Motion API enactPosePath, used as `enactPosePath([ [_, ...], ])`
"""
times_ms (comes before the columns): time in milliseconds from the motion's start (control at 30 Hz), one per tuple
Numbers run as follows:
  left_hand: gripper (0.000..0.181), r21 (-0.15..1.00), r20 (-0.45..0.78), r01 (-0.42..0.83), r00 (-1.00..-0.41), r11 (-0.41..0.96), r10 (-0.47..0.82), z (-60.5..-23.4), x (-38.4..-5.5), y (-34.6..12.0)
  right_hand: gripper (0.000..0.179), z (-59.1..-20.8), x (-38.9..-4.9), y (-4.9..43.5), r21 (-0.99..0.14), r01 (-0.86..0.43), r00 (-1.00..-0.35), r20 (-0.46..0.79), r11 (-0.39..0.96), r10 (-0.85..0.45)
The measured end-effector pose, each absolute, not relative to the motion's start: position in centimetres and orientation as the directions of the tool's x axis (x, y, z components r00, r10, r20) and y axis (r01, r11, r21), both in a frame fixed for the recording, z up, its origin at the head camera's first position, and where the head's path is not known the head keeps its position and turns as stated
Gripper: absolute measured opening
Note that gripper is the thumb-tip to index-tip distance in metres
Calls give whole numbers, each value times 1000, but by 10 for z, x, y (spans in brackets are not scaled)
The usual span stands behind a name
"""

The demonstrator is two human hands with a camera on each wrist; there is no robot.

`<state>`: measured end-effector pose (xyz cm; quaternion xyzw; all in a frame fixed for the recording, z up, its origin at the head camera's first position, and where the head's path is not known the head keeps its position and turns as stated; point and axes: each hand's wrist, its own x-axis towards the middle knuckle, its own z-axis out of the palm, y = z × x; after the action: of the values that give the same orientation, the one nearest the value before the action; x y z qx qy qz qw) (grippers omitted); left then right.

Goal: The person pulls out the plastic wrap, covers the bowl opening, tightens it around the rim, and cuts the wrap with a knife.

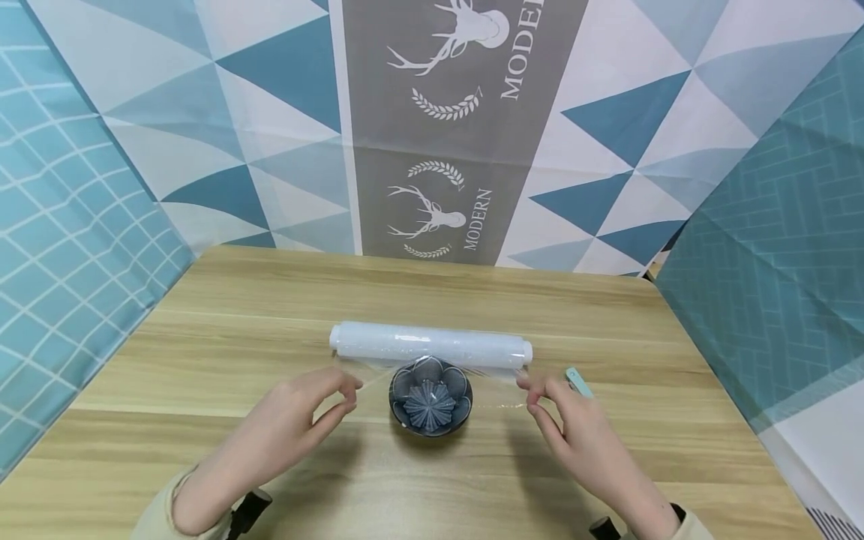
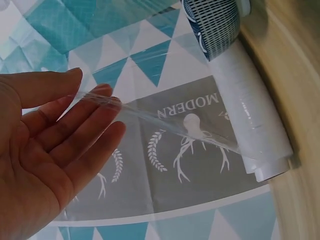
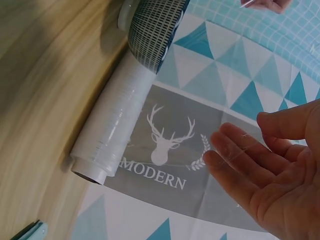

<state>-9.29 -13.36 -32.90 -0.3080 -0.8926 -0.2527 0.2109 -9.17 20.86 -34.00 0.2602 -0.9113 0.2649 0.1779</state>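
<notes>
Head view: pinching clear film [image 1: 496, 381] with left hand [image 1: 317, 405] left of the patterned bowl [image 1: 430, 401] and right hand [image 1: 577, 420] right of it, with white roll [image 1: 432, 343] just behind the bowl and teal object [image 1: 579, 382] to the bowl's right. Left wrist view: gripping bunched film, stretched toward the roll. Right wrist view: holding faintly visible film in a pinch, apart from the bowl.

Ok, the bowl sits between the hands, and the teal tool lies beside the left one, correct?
No: the teal tool lies beside the right hand, not the left hand, as the head view shows. The bowl does sit between the hands.
</notes>
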Motion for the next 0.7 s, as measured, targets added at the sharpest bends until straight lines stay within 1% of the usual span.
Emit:
enactPosePath([
  [167,26,304,588,704,-669,642,455,-337,-90,-137,26,-346,-86,209,-419,-571,-807,443,706,-390],
  [300,7,284,610,748,-624,600,488,-345,-91,-139,25,-350,-84,210,-402,-576,-803,439,712,-402],
  [433,3,238,600,787,-580,570,551,-351,-92,-141,13,-353,-85,213,-389,-580,-802,428,716,-416],
  [500,11,209,598,805,-554,555,579,-353,-93,-142,10,-354,-85,213,-387,-581,-803,417,716,-427],
  [567,20,193,593,820,-535,539,602,-354,-94,-143,10,-356,-86,214,-376,-590,-797,410,714,-443],
  [700,24,187,564,844,-511,503,648,-356,-94,-144,20,-361,-85,215,-338,-608,-782,408,718,-471],
])
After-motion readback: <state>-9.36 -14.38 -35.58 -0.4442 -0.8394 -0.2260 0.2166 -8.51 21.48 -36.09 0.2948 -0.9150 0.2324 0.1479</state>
